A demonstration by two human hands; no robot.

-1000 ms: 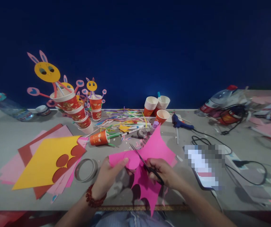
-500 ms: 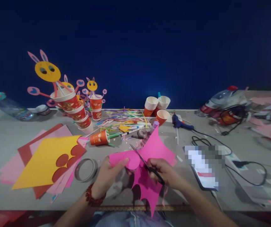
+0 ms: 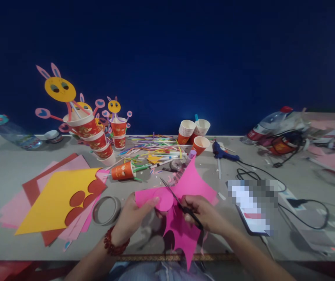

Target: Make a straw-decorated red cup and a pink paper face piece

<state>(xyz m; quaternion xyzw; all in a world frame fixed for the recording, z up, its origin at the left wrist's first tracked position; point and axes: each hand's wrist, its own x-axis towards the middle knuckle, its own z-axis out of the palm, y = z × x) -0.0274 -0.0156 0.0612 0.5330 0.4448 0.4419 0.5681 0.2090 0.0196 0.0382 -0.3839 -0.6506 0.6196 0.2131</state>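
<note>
A bright pink sheet of paper (image 3: pixel 185 230) with scalloped, pointed edges hangs over the front of the table. My left hand (image 3: pixel 139 214), with a red bead bracelet at its wrist, pinches the sheet's left part, the thumb on a rounded pink piece. Black-handled scissors (image 3: pixel 192 214) are in my right hand (image 3: pixel 204 212), its fingers wrapped around the handles. The scissor blades point up and left across the paper, right beside the rounded piece. Left of my left hand a grey tape roll (image 3: pixel 106 210) lies flat.
Yellow (image 3: pixel 56 195), red and pink sheets lie at left. Paper-cup figures (image 3: pixel 82 128) stand behind them. Several coloured sticks (image 3: pixel 155 146) and cup stacks (image 3: pixel 186 130) are at the back. A blue glue gun (image 3: pixel 224 152), its cord and a phone (image 3: pixel 251 210) lie at right, near a bottle (image 3: pixel 268 125).
Almost nothing differs. The scissors and pink paper hold nearly the same place, and my left wrist has shifted very slightly to the left.
</note>
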